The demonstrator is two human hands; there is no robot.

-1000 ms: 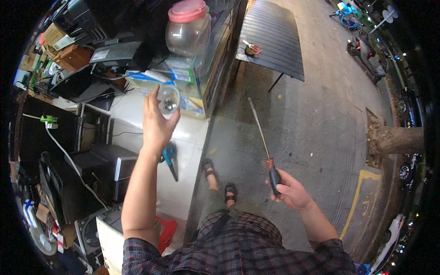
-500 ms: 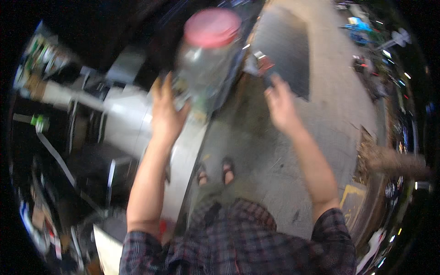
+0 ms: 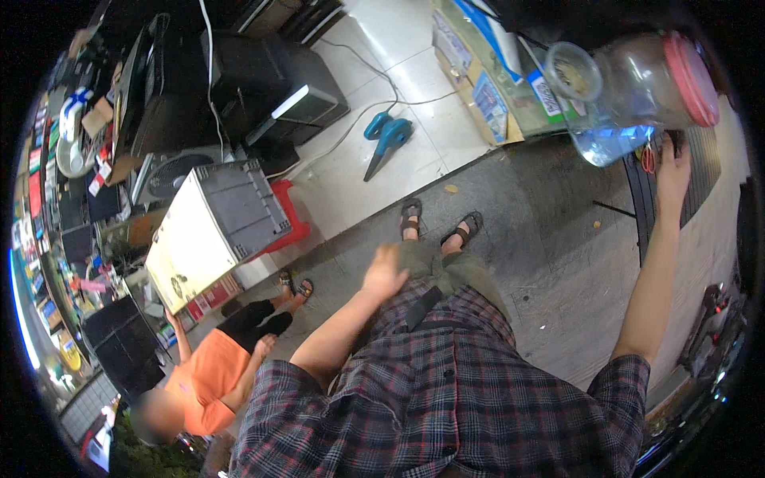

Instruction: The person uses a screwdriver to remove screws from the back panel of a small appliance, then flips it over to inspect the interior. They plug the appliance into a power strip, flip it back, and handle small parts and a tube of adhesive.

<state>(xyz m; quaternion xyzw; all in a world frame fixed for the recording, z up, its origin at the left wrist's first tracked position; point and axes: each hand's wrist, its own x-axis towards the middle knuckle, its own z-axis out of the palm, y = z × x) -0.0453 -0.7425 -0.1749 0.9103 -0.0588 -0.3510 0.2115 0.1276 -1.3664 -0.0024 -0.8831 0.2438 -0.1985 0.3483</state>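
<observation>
At the far right, my right hand (image 3: 674, 171) reaches up beside a large clear jar with a pink lid (image 3: 693, 80). Its thumb and fingers close around a small dark thing that I cannot make out. Just left of these fingers is a pair of scissors (image 3: 647, 158) with red-orange handles, against the counter's edge. My left hand (image 3: 385, 273) hangs in front of my waist, touching nothing that I can see. Motion blurs its fingers. A dark strap-like piece (image 3: 423, 309) lies at my belt, close to that hand.
A glass counter (image 3: 518, 111) carries a small clear tub (image 3: 572, 72). A teal blower (image 3: 387, 142) with a cord lies on white tiles. Left of it are a black speaker box (image 3: 307, 95), a white cabinet (image 3: 199, 231) and a red stool (image 3: 288, 215). A person in orange (image 3: 211, 374) stands at lower left.
The view has swung round, bringing the jar to the far right. My left hand has dropped from near the jar to my waist. My right hand, earlier holding a brush-like thing, is now beside the jar.
</observation>
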